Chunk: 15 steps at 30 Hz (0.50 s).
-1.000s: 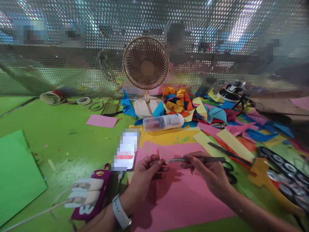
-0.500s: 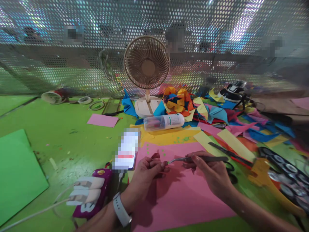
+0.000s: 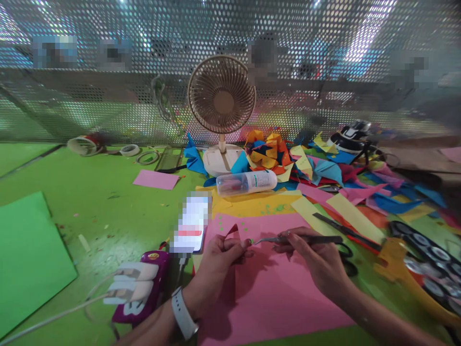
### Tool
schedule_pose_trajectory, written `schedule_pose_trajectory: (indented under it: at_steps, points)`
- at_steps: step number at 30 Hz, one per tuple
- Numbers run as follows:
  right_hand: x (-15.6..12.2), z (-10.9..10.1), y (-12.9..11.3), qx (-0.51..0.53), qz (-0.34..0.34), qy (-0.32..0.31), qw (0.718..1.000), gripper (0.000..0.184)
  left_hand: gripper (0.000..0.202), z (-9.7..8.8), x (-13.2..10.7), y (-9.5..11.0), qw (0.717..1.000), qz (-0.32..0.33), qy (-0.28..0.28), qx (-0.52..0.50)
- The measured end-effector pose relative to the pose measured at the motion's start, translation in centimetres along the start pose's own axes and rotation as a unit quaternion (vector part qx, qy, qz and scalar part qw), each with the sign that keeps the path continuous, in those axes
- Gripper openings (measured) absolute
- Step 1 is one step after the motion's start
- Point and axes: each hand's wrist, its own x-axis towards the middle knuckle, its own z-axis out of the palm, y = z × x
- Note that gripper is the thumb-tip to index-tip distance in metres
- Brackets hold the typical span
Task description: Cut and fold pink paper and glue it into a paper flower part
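Observation:
My left hand [image 3: 221,257] is closed around a folded piece of pink paper [image 3: 233,231], whose dark pointed flap rises behind the fingers. Between the thumb and fingers of my right hand [image 3: 317,254] is a pair of dark tweezers [image 3: 302,239]. Their bent tip points left, close to my left thumb, where a tiny green speck [image 3: 252,241] shows. Both hands are over a large pink sheet [image 3: 284,298]. Small green bits [image 3: 245,226] dot its upper part, and more lie on the yellow paper [image 3: 245,205] behind it.
A phone [image 3: 190,223] and a purple power strip [image 3: 154,269] with cables are at left. Behind stand a clear bottle [image 3: 247,182] and a fan [image 3: 223,101]. Folded paper [image 3: 270,154], black scissors [image 3: 347,257] and a yellow-and-black item with round pieces [image 3: 425,274] are at right.
The view has shifted slightly, so most things appear a little further right. The tweezers remain in my right hand, with their tip still near my left thumb.

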Motion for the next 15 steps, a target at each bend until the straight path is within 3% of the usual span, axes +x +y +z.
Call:
schedule_pose_trajectory:
  at_steps: [9, 15]
  points:
    - [0.01, 0.08, 0.5, 0.023, 0.005, 0.01, 1.0, 0.013, 0.028, -0.07, -0.08, -0.14, 1.0, -0.01, 0.009, 0.013]
    - [0.08, -0.1, 0.88, 0.04, 0.01, 0.002, 0.999, 0.012, 0.027, -0.01, 0.0, -0.11, 0.999, 0.022, 0.018, 0.031]
